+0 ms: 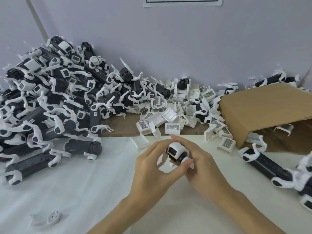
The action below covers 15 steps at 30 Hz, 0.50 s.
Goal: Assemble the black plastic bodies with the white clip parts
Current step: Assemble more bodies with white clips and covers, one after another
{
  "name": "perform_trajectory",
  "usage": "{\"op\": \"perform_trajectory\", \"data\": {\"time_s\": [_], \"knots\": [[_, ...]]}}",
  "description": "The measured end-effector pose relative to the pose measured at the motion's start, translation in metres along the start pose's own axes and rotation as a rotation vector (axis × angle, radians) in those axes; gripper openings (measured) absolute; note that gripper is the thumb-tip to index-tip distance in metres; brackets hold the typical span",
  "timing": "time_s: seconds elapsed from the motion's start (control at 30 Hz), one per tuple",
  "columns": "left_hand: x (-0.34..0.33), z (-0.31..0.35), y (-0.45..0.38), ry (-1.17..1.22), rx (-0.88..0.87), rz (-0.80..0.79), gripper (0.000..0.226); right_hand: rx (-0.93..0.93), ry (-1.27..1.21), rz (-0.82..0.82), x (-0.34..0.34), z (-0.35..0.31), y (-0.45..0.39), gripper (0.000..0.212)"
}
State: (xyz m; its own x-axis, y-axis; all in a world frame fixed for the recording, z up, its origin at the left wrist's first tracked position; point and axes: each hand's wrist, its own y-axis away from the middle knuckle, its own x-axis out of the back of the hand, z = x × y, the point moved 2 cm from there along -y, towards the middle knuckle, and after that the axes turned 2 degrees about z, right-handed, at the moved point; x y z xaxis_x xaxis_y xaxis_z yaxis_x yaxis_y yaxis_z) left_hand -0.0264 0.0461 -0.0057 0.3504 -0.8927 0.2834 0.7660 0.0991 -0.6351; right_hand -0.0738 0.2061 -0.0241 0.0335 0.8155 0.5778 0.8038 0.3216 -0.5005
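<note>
Both hands meet low in the middle of the view around one black plastic body with a white clip part point(176, 152) on its end. My left hand point(152, 168) curls round it from the left, thumb reaching under. My right hand point(199, 164) grips it from the right, fingers over its top. Most of the black body is hidden between the hands. Loose white clip parts point(172, 115) lie heaped just beyond the hands. More black bodies point(268, 164) lie at the right.
A large pile of black bodies with white arms point(50, 98) fills the left. A tipped cardboard box point(263, 108) lies at the right, white parts spilling from it. A small white round piece point(53, 217) sits at the lower left on the white table cover point(84, 183).
</note>
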Motion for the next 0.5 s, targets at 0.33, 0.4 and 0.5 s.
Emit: {"op": "perform_trajectory", "data": {"time_s": [0.33,0.4,0.5], "knots": [[0.015,-0.023,-0.016,0.325,0.419,0.062,0.016,-0.358,-0.528,-0.044,0.002,0.011,-0.006,0.035],[0.015,-0.025,-0.016,0.336,0.397,0.064,0.030,-0.409,-0.610,-0.008,0.001,0.015,-0.008,0.033],[0.015,-0.029,-0.017,0.415,0.392,-0.008,0.046,-0.454,-0.752,0.006,0.005,0.022,-0.008,0.039]]}}
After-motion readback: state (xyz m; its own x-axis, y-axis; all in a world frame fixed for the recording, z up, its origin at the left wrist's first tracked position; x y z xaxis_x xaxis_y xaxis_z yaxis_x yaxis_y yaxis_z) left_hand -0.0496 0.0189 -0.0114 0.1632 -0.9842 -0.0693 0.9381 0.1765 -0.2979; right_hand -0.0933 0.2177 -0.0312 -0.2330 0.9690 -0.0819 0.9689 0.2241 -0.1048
